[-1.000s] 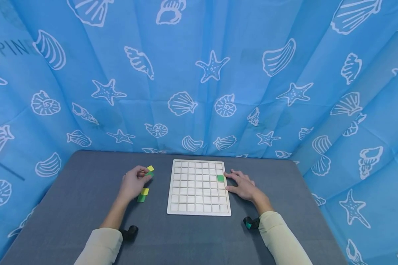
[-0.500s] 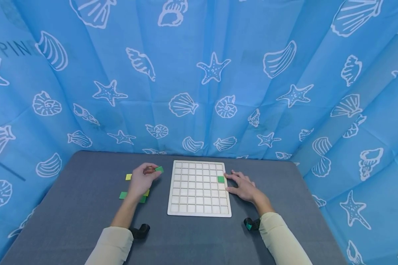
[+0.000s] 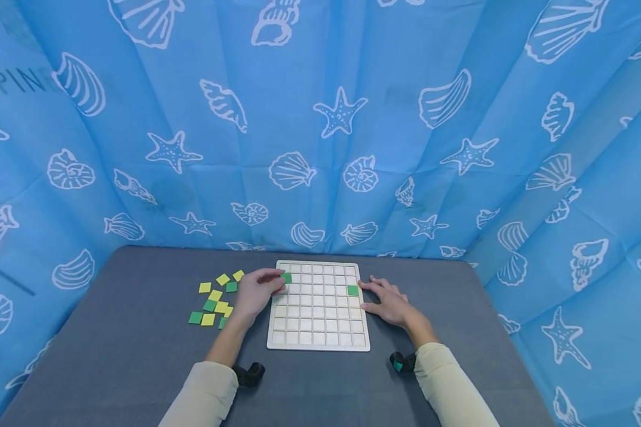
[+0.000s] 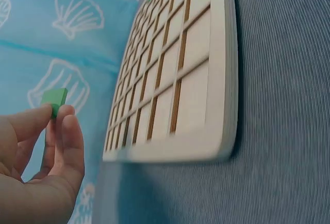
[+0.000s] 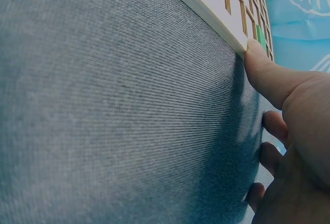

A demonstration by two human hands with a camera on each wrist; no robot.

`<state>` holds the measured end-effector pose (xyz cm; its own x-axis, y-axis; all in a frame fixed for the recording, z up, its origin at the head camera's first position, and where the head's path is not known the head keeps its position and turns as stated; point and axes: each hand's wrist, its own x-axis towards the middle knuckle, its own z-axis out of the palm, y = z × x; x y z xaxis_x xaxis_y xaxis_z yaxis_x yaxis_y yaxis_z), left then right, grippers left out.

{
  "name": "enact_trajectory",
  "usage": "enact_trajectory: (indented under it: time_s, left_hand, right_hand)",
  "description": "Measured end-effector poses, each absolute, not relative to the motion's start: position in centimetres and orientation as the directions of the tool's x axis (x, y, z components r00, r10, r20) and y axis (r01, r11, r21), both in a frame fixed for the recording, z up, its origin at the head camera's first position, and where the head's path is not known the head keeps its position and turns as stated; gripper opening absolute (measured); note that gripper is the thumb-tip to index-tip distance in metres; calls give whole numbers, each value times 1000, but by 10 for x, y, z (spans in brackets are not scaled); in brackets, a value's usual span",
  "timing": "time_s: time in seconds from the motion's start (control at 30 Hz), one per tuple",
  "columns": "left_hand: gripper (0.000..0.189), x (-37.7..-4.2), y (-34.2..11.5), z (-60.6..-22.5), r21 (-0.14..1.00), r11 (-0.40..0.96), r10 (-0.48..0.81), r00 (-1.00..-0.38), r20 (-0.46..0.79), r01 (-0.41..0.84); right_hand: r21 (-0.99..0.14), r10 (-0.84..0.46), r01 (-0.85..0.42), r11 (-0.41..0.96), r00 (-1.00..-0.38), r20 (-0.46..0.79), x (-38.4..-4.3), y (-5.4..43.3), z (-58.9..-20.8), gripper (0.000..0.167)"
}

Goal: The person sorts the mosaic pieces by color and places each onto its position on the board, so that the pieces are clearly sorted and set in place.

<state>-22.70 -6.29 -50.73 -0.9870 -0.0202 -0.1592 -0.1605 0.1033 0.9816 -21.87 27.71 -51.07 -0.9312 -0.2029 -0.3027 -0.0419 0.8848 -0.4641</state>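
Observation:
My left hand pinches a green square tile between thumb and fingertips. In the head view this tile overlaps the upper left cells of the pale wooden grid board; the left wrist view has it raised beside the board's edge. Another green tile lies in a cell at the board's right side. My right hand rests at the right edge, its thumb touching the rim and its other fingers spread along the side.
Left of the board, several loose yellow tiles and green tiles lie scattered on the grey cloth-covered table. A blue shell-patterned curtain hangs behind the table. Each wrist wears a black camera.
My left hand has carried the green tile rightward from the loose tiles to over the board's upper left, uncovering the tiles on the table. The right hand has stayed at the board's edge.

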Motion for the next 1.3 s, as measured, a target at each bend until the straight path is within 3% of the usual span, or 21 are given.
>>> enact_trajectory:
  time_s: [0.27, 1.3]
  left_hand:
    - [25, -231, -41, -505, 983, 103, -14, -988, -152, -153]
    - [9, -243, 37, -513, 903, 429, 73, -994, -76, -37]
  right_hand:
    - [-463, -194, -38, 886, -936, -293, -218, 277, -512, 61]
    - [-461, -202, -49, 886, -935, -290, -218, 277, -511, 60]
